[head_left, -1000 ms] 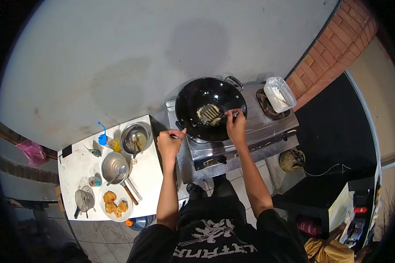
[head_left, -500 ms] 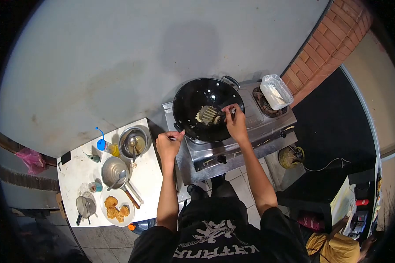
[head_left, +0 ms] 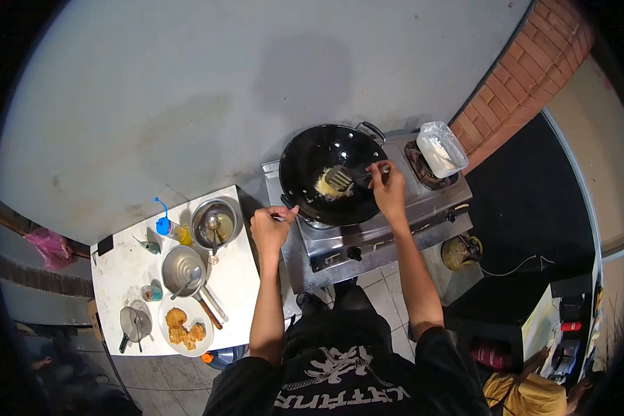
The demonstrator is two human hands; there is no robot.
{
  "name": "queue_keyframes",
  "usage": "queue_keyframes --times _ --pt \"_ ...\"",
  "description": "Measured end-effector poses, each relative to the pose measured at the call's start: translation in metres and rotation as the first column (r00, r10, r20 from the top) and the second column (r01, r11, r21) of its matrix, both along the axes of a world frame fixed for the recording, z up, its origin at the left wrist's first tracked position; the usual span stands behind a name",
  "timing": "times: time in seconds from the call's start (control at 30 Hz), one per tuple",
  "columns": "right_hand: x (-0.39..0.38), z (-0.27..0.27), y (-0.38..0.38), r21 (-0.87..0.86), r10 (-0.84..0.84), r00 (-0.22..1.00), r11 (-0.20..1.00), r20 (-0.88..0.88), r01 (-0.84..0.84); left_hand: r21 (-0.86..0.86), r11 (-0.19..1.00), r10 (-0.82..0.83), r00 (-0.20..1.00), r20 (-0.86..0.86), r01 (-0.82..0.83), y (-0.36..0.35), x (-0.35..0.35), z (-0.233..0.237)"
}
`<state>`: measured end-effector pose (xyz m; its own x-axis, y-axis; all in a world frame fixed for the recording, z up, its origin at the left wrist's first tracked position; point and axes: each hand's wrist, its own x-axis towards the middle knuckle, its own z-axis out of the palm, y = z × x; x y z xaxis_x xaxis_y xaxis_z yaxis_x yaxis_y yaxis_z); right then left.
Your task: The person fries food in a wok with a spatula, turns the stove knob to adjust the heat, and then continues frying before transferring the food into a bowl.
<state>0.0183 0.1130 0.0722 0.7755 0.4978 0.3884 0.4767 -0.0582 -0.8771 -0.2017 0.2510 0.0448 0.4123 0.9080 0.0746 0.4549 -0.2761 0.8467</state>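
A black wok (head_left: 305, 156) sits on the stove (head_left: 409, 211), shiny inside. Its near-left loop handle (head_left: 286, 201) is pinched by my left hand (head_left: 269, 227), fingers closed. My right hand (head_left: 387, 188), at the wok's right side, is closed round the handle of a slotted spatula (head_left: 339, 179). The spatula's head is low in the wok, over a pale yellow patch of food (head_left: 326, 186) that it partly covers. Small white bits are scattered on the wok's wall.
A plastic-lined tub (head_left: 440, 149) stands on the right burner. On the white table (head_left: 125, 243) are metal bowl (head_left: 204, 208), saucepan (head_left: 177, 260), oil bottle (head_left: 177, 231), strainer (head_left: 133, 322) and a plate (head_left: 166, 312) of fried food. A gas cylinder (head_left: 459, 253) is below right; another person (head_left: 527, 395) is at lower right.
The spatula's head has turned and shifted slightly, and more yellow food shows to its left. My left hand stays at the wok handle. The whole view has shifted a little.
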Motion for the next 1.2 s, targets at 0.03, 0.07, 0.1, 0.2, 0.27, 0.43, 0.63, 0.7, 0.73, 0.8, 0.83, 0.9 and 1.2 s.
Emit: queue_keyframes --times 0.03,0.07,0.1,0.2,0.27,0.43,0.63,0.7,0.73,0.8,0.83,0.9,1.2 --pt "-0.002 0.0 0.0 0.003 0.006 1.0 1.0 0.003 -0.006 0.003 1.0 0.006 1.0 0.003 -0.006 0.0 0.0 0.002" --pt "-0.003 -0.002 0.001 0.001 -0.029 0.999 1.0 -0.036 0.029 -0.003 1.0 0.004 1.0 -0.015 -0.004 0.0 0.0 0.004" --pt "-0.003 -0.005 0.001 -0.004 -0.065 0.995 0.998 -0.077 0.064 -0.009 1.0 0.001 0.999 -0.034 -0.001 -0.001 0.0 0.005" --pt "-0.006 -0.017 0.004 -0.002 -0.088 0.993 0.996 -0.073 0.088 0.022 1.0 0.002 1.0 0.001 -0.002 -0.001 0.001 0.003" --pt "-0.008 -0.02 0.003 0.011 -0.09 0.993 0.996 -0.078 0.091 0.026 1.0 0.008 1.0 0.003 -0.008 -0.001 0.001 0.002" --pt "-0.002 -0.037 -0.002 -0.044 -0.102 0.995 0.994 -0.004 0.101 0.01 1.0 0.027 1.0 -0.008 -0.027 -0.004 0.001 0.005" --pt "0.007 -0.039 -0.006 -0.101 -0.054 0.998 0.994 -0.016 0.052 0.012 0.998 0.054 0.997 -0.056 -0.054 -0.004 0.001 0.005" --pt "0.01 -0.027 -0.004 -0.078 -0.011 1.0 0.997 -0.029 0.009 0.041 0.997 0.06 0.997 -0.057 -0.058 -0.006 0.001 0.006" --pt "0.011 -0.021 -0.003 -0.058 0.025 0.999 0.998 -0.049 -0.028 0.041 0.996 0.079 0.996 -0.052 -0.077 -0.008 0.001 0.008" --pt "0.017 -0.006 0.0 -0.078 0.09 0.996 0.993 0.009 -0.089 0.021 0.995 0.1 0.989 -0.11 -0.098 -0.012 0.001 0.01" --pt "0.021 0.003 0.003 -0.096 0.134 0.989 0.987 0.063 -0.128 0.021 0.993 0.118 0.987 -0.111 -0.117 -0.014 0.001 0.008" --pt "0.035 0.013 0.012 -0.105 0.196 0.98 0.976 0.044 -0.19 0.102 0.985 0.154 0.98 -0.124 -0.142 -0.015 0.004 0.004" --pt "0.075 0.016 0.001 -0.045 0.408 0.913 0.912 -0.036 -0.409 0.042 0.943 0.333 0.935 -0.124 -0.331 -0.034 0.02 0.009"
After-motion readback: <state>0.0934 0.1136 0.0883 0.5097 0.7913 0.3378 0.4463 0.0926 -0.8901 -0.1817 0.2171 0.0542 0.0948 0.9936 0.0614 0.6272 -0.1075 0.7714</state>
